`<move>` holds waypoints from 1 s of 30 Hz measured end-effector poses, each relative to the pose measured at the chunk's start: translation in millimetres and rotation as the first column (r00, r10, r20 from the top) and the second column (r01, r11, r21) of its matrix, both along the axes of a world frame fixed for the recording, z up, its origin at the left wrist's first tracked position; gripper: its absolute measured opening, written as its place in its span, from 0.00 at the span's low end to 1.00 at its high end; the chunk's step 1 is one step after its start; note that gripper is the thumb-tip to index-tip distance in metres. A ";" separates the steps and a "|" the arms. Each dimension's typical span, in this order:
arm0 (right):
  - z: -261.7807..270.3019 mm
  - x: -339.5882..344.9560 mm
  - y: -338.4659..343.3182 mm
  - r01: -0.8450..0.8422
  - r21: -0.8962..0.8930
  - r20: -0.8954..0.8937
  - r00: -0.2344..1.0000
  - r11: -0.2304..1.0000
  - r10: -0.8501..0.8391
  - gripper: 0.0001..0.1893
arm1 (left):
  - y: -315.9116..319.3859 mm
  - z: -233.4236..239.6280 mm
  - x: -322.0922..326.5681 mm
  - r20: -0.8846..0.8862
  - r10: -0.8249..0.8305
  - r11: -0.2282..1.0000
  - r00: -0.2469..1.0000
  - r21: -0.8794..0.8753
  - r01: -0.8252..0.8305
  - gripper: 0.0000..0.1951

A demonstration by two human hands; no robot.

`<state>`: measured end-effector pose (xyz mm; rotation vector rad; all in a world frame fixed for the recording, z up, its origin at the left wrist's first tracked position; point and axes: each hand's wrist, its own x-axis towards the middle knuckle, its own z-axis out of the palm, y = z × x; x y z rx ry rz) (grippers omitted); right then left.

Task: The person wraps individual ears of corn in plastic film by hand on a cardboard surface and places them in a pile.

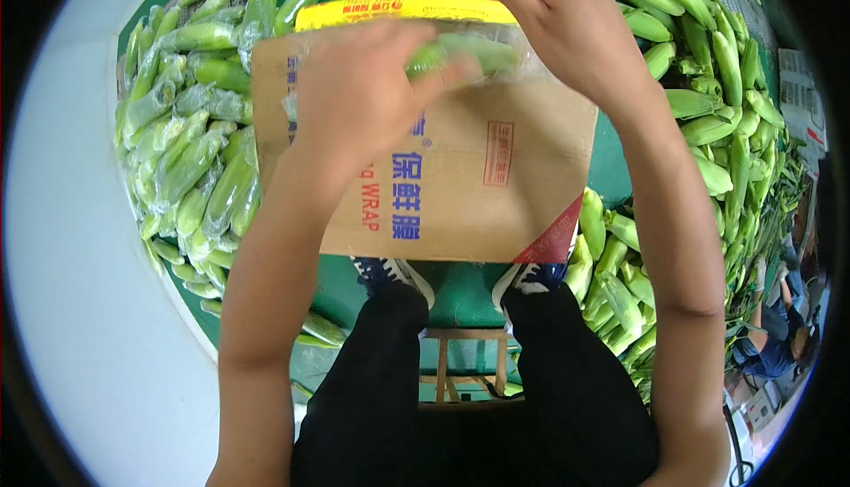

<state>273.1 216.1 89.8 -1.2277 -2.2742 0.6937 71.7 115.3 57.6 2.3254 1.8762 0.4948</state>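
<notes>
A cardboard box point(451, 208) with printed writing lies before me, above my shoes. Over its far part my left hand point(358, 82) is blurred, with its thumb and fingers around the near end of a green ear of corn in its husk point(481, 52). Clear plastic film point(531, 55) shows by the ear's far end. Along the box's far edge lies a yellow printed roll point(412, 7). My right hand point(541, 9) is raised at the top right of the box, thumb apart from the fingers; nothing shows in it, and the frame's top edge cuts off some fingers.
Film-wrapped ears of corn point(192, 175) are heaped on the left, beside a pale wall point(73, 221). Unwrapped ears point(710, 95) pile up on the right, with more point(617, 274) beside my leg. A wooden stool point(465, 335) stands below. Another person point(773, 334) is at far right.
</notes>
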 end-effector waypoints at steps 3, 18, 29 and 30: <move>-20.6 1.9 42.3 -0.126 0.009 0.000 0.992 0.992 0.126 0.18 | 9.1 -23.3 -4.2 -0.138 -0.085 0.974 0.987 0.196 0.111 0.35; -105.8 -38.1 -34.1 -0.710 0.179 0.345 0.693 0.681 0.632 0.29 | -56.6 0.6 9.0 0.392 -0.311 0.377 0.866 -0.785 0.491 0.32; -47.3 2.8 -54.8 -0.472 -0.019 -0.470 0.783 0.881 0.409 0.28 | -153.4 -18.0 50.3 0.987 0.062 0.319 0.149 -0.161 0.934 0.36; -41.1 24.2 -77.3 -0.464 -0.221 -0.544 0.789 0.858 0.286 0.30 | -145.2 -12.3 42.3 0.984 0.170 0.508 0.045 -0.127 0.852 0.35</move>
